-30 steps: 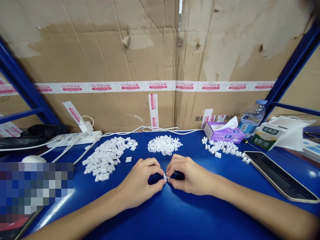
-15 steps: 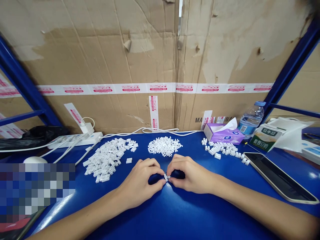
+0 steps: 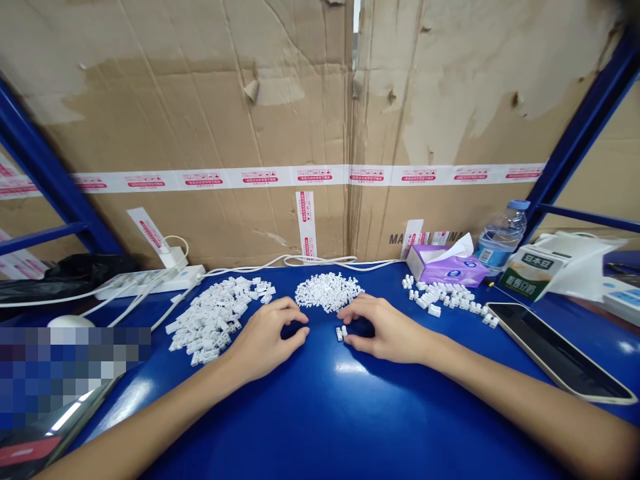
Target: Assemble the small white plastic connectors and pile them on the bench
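White plastic in the middle of the frame: a small connector piece [image 3: 341, 333] sits on the blue tabletop [image 3: 320, 420], right by the tips of the right hand [image 3: 390, 330]. That hand's thumb and index finger are parted, the piece just beside the thumb; whether they touch, I can't tell. Over to the left hand [image 3: 265, 339], thumb and fingers apart, nothing between them, knuckles near the big heap of white housings [image 3: 213, 317] at centre left. Straight above the gap between the hands, a pile of tiny white parts [image 3: 327, 291], and the right index finger is close to its lower edge. Centre right now, a loose scatter of white pieces [image 3: 447, 297] in front of a purple tissue pack [image 3: 447, 265], with a water bottle [image 3: 501, 237] standing just behind. Lower right, a phone [image 3: 560, 353] lies face up, its top end near the scatter's last pieces.
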Demonstrator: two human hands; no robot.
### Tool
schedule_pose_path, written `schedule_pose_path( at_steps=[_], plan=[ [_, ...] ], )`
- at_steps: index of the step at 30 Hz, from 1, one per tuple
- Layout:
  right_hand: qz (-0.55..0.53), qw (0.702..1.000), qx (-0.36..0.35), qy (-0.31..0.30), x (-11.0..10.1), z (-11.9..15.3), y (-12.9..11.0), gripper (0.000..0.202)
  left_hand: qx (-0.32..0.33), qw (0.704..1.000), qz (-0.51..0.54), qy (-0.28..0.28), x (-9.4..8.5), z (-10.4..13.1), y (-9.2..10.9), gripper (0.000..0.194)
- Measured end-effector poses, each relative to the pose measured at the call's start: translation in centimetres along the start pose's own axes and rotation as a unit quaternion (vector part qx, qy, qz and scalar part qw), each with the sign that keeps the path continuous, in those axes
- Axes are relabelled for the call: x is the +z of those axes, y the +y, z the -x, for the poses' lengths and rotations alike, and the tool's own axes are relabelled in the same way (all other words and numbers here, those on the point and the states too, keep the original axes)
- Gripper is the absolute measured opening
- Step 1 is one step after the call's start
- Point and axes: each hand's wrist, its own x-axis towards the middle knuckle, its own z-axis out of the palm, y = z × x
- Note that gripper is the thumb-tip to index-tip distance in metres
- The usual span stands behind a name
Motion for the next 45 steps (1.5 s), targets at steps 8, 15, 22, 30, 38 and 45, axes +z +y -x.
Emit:
schedule_pose_path(
  at_steps=[8, 15, 22, 30, 38, 45],
  plan=[
    [0.015, 1.000, 0.007, -0.022, -0.3, -0.2, 0.4, 0.022, -0.020, 0.998, -0.051, 0.006, -0.3, -0.7, -1.4, 0.027],
    [0.023, 0.999, 0.013, -0.031, -0.4, -0.1, 0.3, 0.020, -0.017, 0.997, -0.078, -0.004, 0.0, -0.9, -2.1, 0.034],
    [0.024, 0.999, 0.010, -0.029, -0.4, -0.1, 0.1, 0.017, 0.000, 0.998, -0.054, 0.015, -0.3, -0.9, -2.1, 0.022],
    [0.020, 0.999, 0.008, -0.032, -0.5, -0.1, 0.0, 0.015, -0.012, 0.999, -0.048, 0.011, -0.7, -1.0, -1.2, 0.025],
    [0.021, 0.999, 0.010, -0.035, -0.6, -0.1, 0.0, 0.016, 0.003, 0.999, -0.045, 0.013, -0.6, -0.9, -1.4, 0.016],
    [0.020, 0.999, 0.010, -0.035, -0.5, -0.1, 0.1, 0.017, 0.005, 0.999, -0.047, 0.008, -0.5, -0.9, -1.4, 0.024]
  ],
)
